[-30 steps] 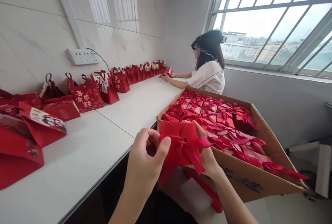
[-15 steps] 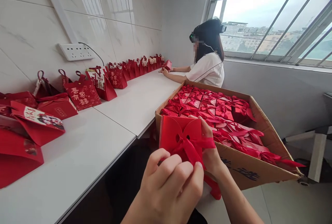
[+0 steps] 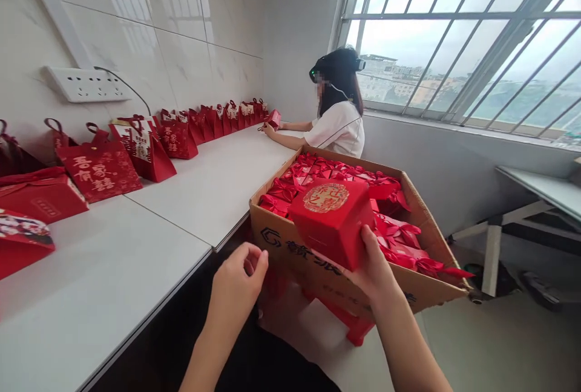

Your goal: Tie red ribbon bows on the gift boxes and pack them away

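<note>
"Where's the red cardboard box with the round gold emblem (image 3: 327, 197)?"

"One o'clock, grasped in the right hand (image 3: 372, 268), blocking part of the brown cardboard carton (image 3: 263, 216) full of red ribbon-tied boxes (image 3: 402, 238)."

"And the left hand (image 3: 239, 274)?"

"Eleven o'clock, loosely curled, nothing visible in it. Red paper gift bags (image 3: 100, 168) line the white tabletop (image 3: 200, 180) at ten; a white-shirted person (image 3: 342, 132) sits beyond the carton."

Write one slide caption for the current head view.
Right hand holds a red box near a carton of ribboned boxes; left hand is empty.
</note>
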A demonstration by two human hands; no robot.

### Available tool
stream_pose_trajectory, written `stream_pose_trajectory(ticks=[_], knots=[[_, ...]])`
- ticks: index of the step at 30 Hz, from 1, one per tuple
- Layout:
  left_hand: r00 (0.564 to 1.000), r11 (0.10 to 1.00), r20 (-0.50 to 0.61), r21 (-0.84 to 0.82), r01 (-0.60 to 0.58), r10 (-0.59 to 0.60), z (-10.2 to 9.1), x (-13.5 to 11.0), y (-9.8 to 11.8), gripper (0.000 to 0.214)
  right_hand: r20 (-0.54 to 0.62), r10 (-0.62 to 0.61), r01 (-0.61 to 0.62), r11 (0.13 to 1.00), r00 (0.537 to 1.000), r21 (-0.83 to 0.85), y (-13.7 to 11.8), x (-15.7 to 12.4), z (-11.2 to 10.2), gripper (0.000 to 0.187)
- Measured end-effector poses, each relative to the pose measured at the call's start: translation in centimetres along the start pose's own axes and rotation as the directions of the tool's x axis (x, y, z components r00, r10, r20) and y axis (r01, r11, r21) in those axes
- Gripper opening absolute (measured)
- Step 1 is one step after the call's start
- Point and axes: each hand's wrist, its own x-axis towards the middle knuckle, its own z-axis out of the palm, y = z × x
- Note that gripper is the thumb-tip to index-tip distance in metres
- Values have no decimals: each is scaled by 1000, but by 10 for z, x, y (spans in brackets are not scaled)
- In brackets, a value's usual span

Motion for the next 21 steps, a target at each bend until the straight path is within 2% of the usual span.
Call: stream_pose_trajectory(ticks=[2,4,9,12,13,15,16,17,18,20,21], knots=[[993,1000,115,17,7,-9,14,-4,-1,23,45,113,-119,983,993,143,-9,-2,-1,55],[983,999,185,36,5,-12,23,-8,0,23,98,177,-194,959,979,209,-15,-3,-3,58],[965,998,262,68,4,-22,26,-11,2,26,112,225,-244,947,968,211,-17,-4,-9,54],[961,996,277,88,-9,-16,26,-10,0,26,81,166,-177,972,983,152,-11,-4,-12,55],[958,995,287,97,-14,-15,28,-9,-3,25,48,107,-111,989,993,94,-9,-3,-14,57],[948,992,316,122,-22,-17,36,-7,-11,24,-23,-104,100,985,994,-140,-7,-3,-17,61],[943,990,334,138,-28,-20,42,-7,-16,24,-40,-244,220,925,969,-310,-7,-2,-20,65],[935,987,354,159,-32,-27,49,-8,-23,24,-31,-387,325,811,921,-486,-8,-2,-23,70],[923,981,382,190,-36,-40,57,-9,-31,24,4,-510,395,661,860,-638,-10,-1,-26,76],[879,960,470,273,-59,-80,74,-17,-48,24,107,-644,434,373,757,-820,-17,1,-34,81],[839,936,535,336,-105,-98,82,-22,-57,24,155,-660,432,279,735,-858,-21,2,-38,80]])
